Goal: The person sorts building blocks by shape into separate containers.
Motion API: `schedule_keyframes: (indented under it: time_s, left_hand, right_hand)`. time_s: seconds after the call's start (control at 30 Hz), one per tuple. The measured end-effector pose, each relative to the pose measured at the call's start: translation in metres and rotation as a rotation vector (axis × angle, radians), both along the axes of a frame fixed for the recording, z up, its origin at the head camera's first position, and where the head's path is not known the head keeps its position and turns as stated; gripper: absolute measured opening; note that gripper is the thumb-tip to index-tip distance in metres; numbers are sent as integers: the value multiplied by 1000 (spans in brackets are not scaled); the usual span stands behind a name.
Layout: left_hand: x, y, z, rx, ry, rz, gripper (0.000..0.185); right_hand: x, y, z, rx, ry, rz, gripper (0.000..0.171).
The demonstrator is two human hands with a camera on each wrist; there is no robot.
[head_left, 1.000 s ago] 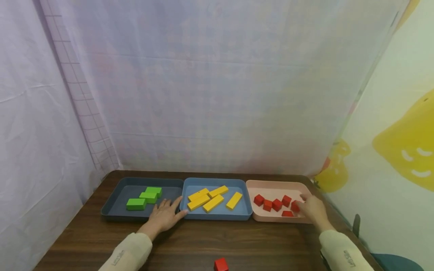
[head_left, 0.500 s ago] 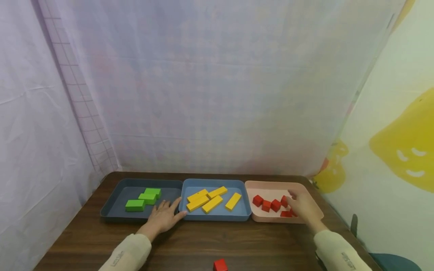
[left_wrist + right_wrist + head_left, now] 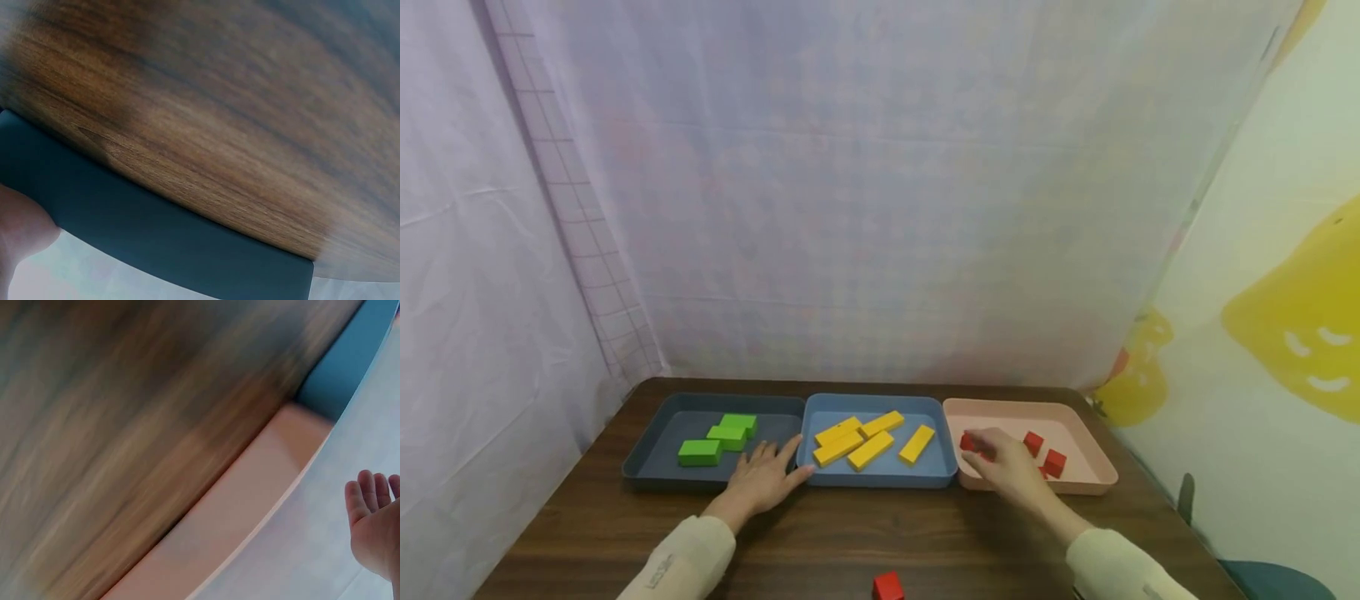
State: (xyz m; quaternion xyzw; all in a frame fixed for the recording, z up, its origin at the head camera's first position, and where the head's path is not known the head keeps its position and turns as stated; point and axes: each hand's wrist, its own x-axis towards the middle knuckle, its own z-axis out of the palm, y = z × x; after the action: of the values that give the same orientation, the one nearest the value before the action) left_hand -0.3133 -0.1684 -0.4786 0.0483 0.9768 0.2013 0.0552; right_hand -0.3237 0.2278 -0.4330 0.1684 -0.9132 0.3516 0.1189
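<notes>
My left hand (image 3: 762, 479) rests with fingers spread at the front rims of the dark tray (image 3: 647, 467) and the blue tray (image 3: 887, 481). In the left wrist view a fingertip (image 3: 25, 224) lies against the dark tray's wall. Over the left part of the pink tray (image 3: 1086, 479) hovers my right hand (image 3: 1013, 468), fingers slightly bent near a red cube (image 3: 966, 442) that they partly hide. Whether they touch it I cannot tell. Farther right in that tray sit red cubes (image 3: 1055, 463). The right wrist view shows the right hand (image 3: 378, 537) holding nothing visible.
Green blocks (image 3: 699, 453) lie in the dark tray and several yellow blocks (image 3: 916, 445) in the blue one. A lone red cube (image 3: 888, 586) sits near the bottom of the head view on the wooden table (image 3: 850, 533). A white curtain (image 3: 880, 208) hangs behind.
My right hand has moved left across the pink tray, from the rightmost red cube to the leftmost ones. The red cubes at the right are uncovered again. My left hand stays put.
</notes>
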Motion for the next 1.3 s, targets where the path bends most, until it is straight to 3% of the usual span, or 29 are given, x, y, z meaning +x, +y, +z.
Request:
schedule_keyframes:
  time_s: [0.17,0.3,0.47,0.67,0.83,1.03,1.3]
  left_hand:
    - [0,0,1,-2,4,-1,78]
    - [1,1,2,-6,2,2,78]
    - [1,2,2,-12,4,2,77]
    - [1,2,4,-9,-3,7,76]
    - [2,1,3,-8,-2,5,77]
    - [1,2,3,-8,-2,7,78]
    - [2,2,5,-7,1,12,77]
  right_hand:
    - [23,-30,-4,-77,-94,179,36]
    - [37,-43,-10,-72,-140,334,36]
    - [53,-50,-15,-18,-196,511,45]
    - [67,-57,-19,109,-368,664,51]
    - [72,-59,-27,109,-420,780,48]
    - [72,-59,-32,101,-417,827,43]
    - [73,-61,-33,34,-550,828,41]
